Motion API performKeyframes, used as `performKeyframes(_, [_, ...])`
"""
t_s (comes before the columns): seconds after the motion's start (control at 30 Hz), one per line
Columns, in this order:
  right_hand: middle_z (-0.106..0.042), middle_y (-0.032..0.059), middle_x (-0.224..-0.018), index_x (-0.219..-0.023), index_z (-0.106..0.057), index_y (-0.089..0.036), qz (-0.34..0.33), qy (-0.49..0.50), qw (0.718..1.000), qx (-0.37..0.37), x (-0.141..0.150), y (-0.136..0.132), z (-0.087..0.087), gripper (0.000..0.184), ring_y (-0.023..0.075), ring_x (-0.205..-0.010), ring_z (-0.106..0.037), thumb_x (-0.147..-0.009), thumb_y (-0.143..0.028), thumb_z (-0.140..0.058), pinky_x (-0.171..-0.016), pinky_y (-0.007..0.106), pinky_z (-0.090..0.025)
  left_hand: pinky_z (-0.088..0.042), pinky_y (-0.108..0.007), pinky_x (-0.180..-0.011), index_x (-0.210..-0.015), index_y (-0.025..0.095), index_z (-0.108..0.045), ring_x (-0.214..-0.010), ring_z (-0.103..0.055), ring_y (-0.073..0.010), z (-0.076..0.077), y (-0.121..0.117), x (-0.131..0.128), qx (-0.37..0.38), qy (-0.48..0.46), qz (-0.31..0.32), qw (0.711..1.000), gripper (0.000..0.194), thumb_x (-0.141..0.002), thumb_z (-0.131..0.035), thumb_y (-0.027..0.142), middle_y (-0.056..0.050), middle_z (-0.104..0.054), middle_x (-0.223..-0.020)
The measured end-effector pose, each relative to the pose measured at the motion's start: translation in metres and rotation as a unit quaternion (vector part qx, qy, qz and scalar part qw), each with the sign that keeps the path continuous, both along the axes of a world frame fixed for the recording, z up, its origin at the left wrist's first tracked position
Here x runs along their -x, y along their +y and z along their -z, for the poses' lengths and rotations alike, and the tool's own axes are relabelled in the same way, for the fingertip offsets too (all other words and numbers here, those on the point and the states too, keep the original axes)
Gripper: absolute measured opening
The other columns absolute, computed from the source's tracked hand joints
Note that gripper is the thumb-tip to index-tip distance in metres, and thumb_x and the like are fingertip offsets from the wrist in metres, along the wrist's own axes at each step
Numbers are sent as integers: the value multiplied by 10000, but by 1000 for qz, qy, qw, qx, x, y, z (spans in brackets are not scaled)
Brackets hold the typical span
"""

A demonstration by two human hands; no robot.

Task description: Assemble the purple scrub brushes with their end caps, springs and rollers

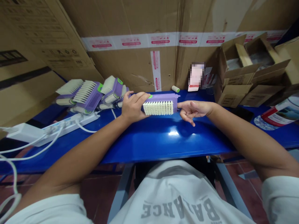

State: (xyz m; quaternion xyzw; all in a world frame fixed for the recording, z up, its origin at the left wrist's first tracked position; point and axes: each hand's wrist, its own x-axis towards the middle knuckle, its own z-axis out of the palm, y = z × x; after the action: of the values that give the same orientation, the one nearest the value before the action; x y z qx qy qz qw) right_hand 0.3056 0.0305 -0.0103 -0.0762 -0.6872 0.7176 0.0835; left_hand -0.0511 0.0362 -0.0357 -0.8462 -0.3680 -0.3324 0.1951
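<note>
A purple brush head [158, 107] with several rows of cream bristles and a green spot on top is held above the blue table. My left hand [134, 107] grips its left end, fingers over the top and thumb below. At the other end, my right hand [192, 111] stretches its index finger against the purple edge, the remaining fingers loosely apart and holding nothing. Whether that fingertip goes into an opening there is hidden. Left of my left hand lie several similar purple brush pieces [87, 95] in a heap, some with cream rollers.
A small cream roller [175, 89] and a phone [195, 77] are at the back, before large cardboard boxes [130, 18]. A white power strip [67, 126] with cables lies left on the blue table [144, 140]. Open cartons [237, 93] and a plastic bottle [277, 113] stand right.
</note>
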Motion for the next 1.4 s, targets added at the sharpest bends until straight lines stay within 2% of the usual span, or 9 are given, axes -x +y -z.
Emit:
performKeyframes(0.07, [-711, -48, -769, -1575, -458, -103, 31, -5, 999, -24, -5, 1, -4, 925, 43, -389, -298, -999, -818, -566, -506, 281, -630, -366, -605, -1202, -1432, 255, -627, -1258, -708, -401, -1, 2, 2, 9, -5, -10, 1000, 734, -812, -748, 629, -146, -745, -1388])
performKeyframes(0.2, [-688, -32, -708, -1563, -509, -71, 119, -23, 991, -53, -14, 5, -13, 948, 110, -448, -560, -990, -823, -574, -470, 245, -569, -372, -597, -1198, -1423, 242, -637, -1268, -703, -411, -3, 8, 7, 24, -16, -27, 999, 758, -795, -760, 650, -158, -747, -1390])
performKeyframes(0.27, [-671, -33, -679, -1557, -527, -70, 156, -22, 986, -60, -15, 6, -18, 947, 129, -465, -606, -992, -829, -559, -446, 229, -534, -372, -600, -1199, -1423, 246, -639, -1272, -697, -416, -4, 9, 8, 32, -18, -32, 999, 766, -785, -773, 650, -157, -745, -1393])
performKeyframes(0.33, [-656, -42, -661, -1555, -531, -79, 170, -14, 983, -62, -16, 7, -20, 942, 124, -446, -588, -995, -836, -543, -431, 224, -518, -372, -604, -1201, -1423, 250, -640, -1275, -693, -419, -4, 10, 8, 35, -19, -31, 999, 768, -780, -782, 644, -154, -743, -1393])
performKeyframes(0.47, [-646, -63, -673, -1554, -510, -104, 144, 9, 988, -58, -12, 8, -14, 894, 99, -423, -507, -1020, -821, -512, -475, 253, -575, -373, -609, -1202, -1423, 248, -640, -1276, -695, -417, -4, 7, 5, 36, -17, -27, 999, 771, -781, -778, 653, -153, -743, -1389])
performKeyframes(0.63, [-646, -98, -703, -1573, -457, -143, 86, 36, 995, -40, -4, 7, -2, 863, 59, -394, -304, -1037, -820, -472, -549, 300, -646, -379, -611, -1198, -1409, 252, -646, -1256, -712, -406, -2, 2, 2, 31, -5, -20, 999, 751, -780, -767, 644, -149, -753, -1383])
performKeyframes(0.77, [-657, -80, -707, -1579, -452, -121, 67, 17, 997, -39, 0, 5, -1, 949, 61, -401, -334, -993, -865, -501, -532, 292, -640, -381, -613, -1201, -1405, 245, -648, -1243, -719, -399, -1, 0, 0, 26, -4, -18, 999, 743, -790, -756, 648, -150, -757, -1378])
performKeyframes(1.07, [-627, -95, -694, -1578, -471, -113, 92, 34, 994, -44, -8, 6, -9, 865, 52, -405, -223, -1052, -799, -467, -524, 293, -633, -376, -610, -1208, -1390, 254, -647, -1251, -707, -411, -4, 0, -1, 29, -28, -33, 999, 793, -759, -805, 709, -149, -760, -1359])
performKeyframes(1.4, [-630, -99, -682, -1593, -449, -121, 95, 28, 994, -50, -4, 7, -4, 938, 61, -407, -257, -1003, -848, -507, -512, 294, -624, -404, -598, -1176, -1393, 249, -629, -1259, -708, -408, -2, -2, -3, 22, -32, -29, 999, 804, -778, -799, 737, -143, -768, -1345])
